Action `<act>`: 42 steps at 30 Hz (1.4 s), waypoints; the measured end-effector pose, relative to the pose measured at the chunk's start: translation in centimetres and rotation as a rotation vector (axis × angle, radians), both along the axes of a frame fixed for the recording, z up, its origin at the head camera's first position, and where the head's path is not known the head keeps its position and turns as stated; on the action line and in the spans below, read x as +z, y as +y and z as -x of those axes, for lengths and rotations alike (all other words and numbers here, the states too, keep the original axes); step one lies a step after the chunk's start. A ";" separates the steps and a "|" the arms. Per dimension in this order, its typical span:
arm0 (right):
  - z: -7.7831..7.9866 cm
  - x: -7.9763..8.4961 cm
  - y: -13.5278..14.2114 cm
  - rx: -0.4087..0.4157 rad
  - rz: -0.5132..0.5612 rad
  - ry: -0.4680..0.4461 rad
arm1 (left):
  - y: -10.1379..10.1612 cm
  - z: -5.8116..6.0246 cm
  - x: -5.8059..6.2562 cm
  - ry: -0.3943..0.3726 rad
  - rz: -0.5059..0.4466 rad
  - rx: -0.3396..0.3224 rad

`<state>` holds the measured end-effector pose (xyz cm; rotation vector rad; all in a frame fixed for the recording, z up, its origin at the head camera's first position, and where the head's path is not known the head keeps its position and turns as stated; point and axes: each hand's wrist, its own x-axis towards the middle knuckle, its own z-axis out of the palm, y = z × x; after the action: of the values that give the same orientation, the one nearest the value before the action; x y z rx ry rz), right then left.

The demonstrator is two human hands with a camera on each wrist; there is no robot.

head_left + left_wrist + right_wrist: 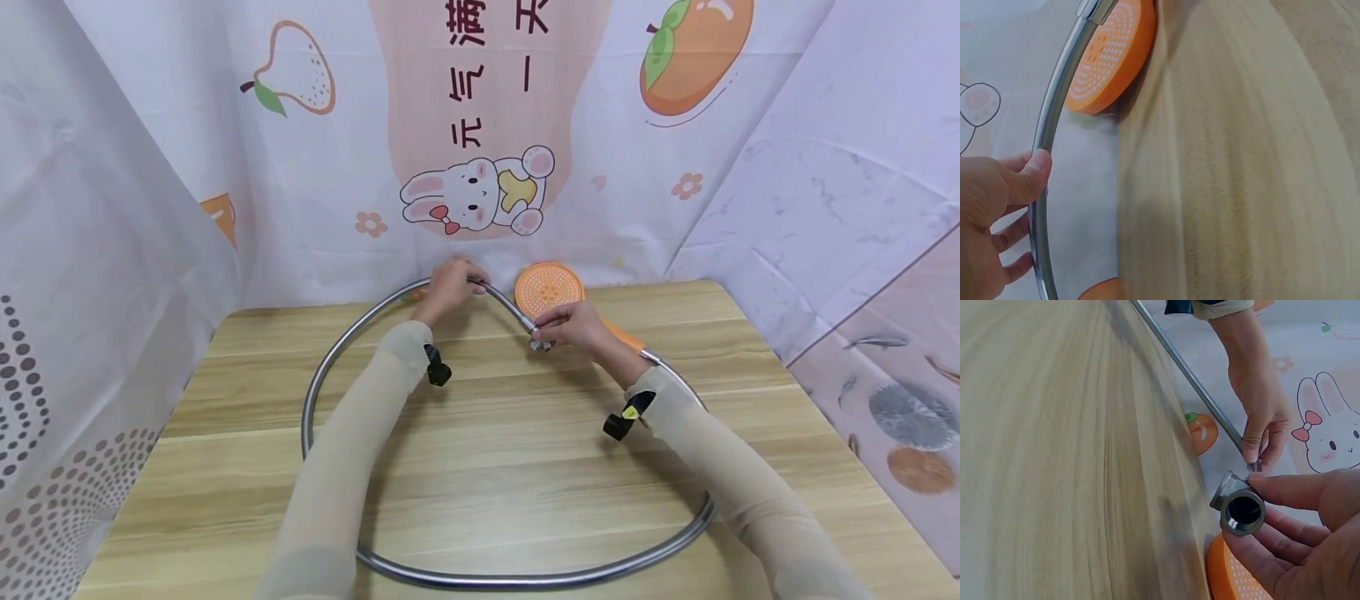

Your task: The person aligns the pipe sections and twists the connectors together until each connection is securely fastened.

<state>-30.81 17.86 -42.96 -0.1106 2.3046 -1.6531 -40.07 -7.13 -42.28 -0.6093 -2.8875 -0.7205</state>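
Observation:
A grey metal shower hose (309, 400) loops round the wooden table. My left hand (452, 287) pinches it between thumb and fingers near its far end, as the left wrist view shows with the thumb on the hose (1054, 106). My right hand (576, 327) pinches a metal tee fitting (1241, 509) between thumb and fingers. One threaded opening of the tee faces the right wrist camera. The tee is at the hose's end in the head view; whether they are screwed together I cannot tell. Beyond my right hand lies an orange shower head (550, 286), joined to the hose's other end.
The wooden table (480, 500) ends at the back against a white printed curtain (315, 208). More cloth hangs at the left (90, 250) and right (840, 192). The hose passes beneath both forearms.

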 end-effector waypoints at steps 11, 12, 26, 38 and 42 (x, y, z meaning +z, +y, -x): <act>0.6 -0.9 0.4 0.073 -0.118 0.050 | 0.7 -0.6 -1.3 0.020 0.040 0.050; 0.7 -1.0 0.5 0.088 -0.126 0.061 | 0.7 -0.7 -1.4 0.019 0.040 0.052; 1.2 -2.3 1.5 0.328 -0.156 0.243 | 0.6 -0.5 -2.3 -0.031 -0.017 0.038; 1.5 -2.1 1.8 0.368 -0.198 0.274 | 0.0 -0.2 -3.0 -0.078 -0.048 0.009; 1.4 -2.3 1.8 0.357 -0.223 0.276 | 0.1 -0.1 -3.6 -0.073 -0.033 0.003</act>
<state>-32.20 19.66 -45.26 -0.6956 2.4657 -1.2612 -39.98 -7.00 -45.90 -0.5869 -2.9359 -0.8047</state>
